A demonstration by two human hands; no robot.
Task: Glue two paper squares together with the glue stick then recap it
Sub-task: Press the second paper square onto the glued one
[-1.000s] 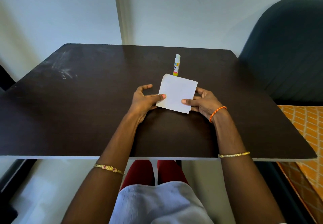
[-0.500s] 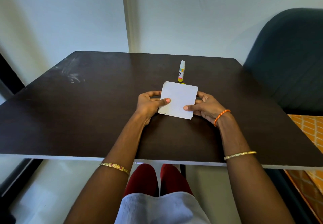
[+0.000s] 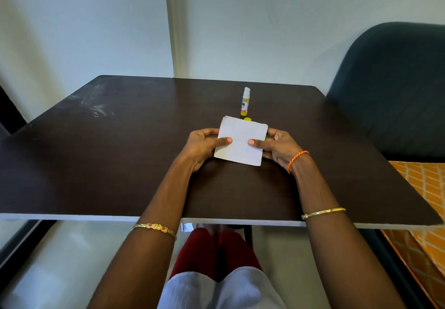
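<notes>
White paper squares (image 3: 241, 140) are held as one stack above the dark table (image 3: 120, 164). My left hand (image 3: 203, 146) pinches the stack's left edge, thumb on top. My right hand (image 3: 277, 148) pinches its right edge the same way. The sheets lie on one another and their far edges show slightly offset. Just beyond the paper stands the glue stick (image 3: 245, 101), upright, with a white top and a yellow base. A small yellow cap (image 3: 247, 119) lies at its foot, partly hidden by the paper's far edge.
A dark upholstered chair (image 3: 395, 87) stands at the table's right. An orange patterned fabric (image 3: 421, 188) lies below it at the right edge. A white wall rises behind the table. Faint scuff marks (image 3: 96, 106) show on the table's far left.
The paper stack has turned squarer to me and both hands have shifted slightly along its edges. The camera has tilted, so the table sits lower in view. The glue stick has not moved.
</notes>
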